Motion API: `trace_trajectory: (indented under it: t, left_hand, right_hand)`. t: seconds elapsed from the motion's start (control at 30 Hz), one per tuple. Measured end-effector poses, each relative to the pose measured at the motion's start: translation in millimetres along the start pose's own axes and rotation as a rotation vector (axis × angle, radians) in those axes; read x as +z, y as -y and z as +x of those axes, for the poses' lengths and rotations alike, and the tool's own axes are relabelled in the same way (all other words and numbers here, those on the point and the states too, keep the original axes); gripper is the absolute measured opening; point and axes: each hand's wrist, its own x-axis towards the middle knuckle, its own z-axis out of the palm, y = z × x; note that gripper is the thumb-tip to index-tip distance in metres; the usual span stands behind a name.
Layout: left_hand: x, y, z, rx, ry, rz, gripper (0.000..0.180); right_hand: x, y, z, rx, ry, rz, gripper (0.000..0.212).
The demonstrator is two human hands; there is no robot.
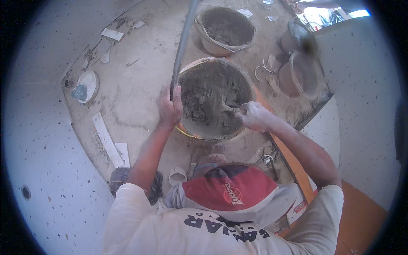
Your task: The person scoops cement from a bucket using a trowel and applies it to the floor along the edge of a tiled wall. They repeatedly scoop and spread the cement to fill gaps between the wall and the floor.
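Likely mixing: right hand [256, 117] grips tool [231, 109] in bucket [200, 129]; left hand [170, 108] grips bar [185, 38] at bucket's left. Scooping probably needs bar steady.

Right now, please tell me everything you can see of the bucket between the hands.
The bucket is round and open, apparently plastic, its rim dirty, with yellow showing at lower left. It stands upright on the dusty floor, holding grey mix. The right hand holds a tool in the mix; the left hand holds a bar beside the bucket, contact unclear.
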Motion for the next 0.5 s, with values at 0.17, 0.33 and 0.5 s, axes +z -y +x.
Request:
trace_trajectory:
  t: [0.17,0.33,0.5]
  left_hand:
    - [-4,-5,-1,-0.128,0.019,-0.062,0.028]
    - [1,-2,5,-0.016,0.018,-0.045,0.025]
    - [-4,2,3,0.003,0.053,-0.024,0.023]
  right_hand:
    - [-13,7,4,0.115,0.384,0.21,0.044]
    - [-38,7,-18,0.319,0.417,0.568,0.046]
    - [-65,6,-19,0.023,0.083,0.0,0.048]
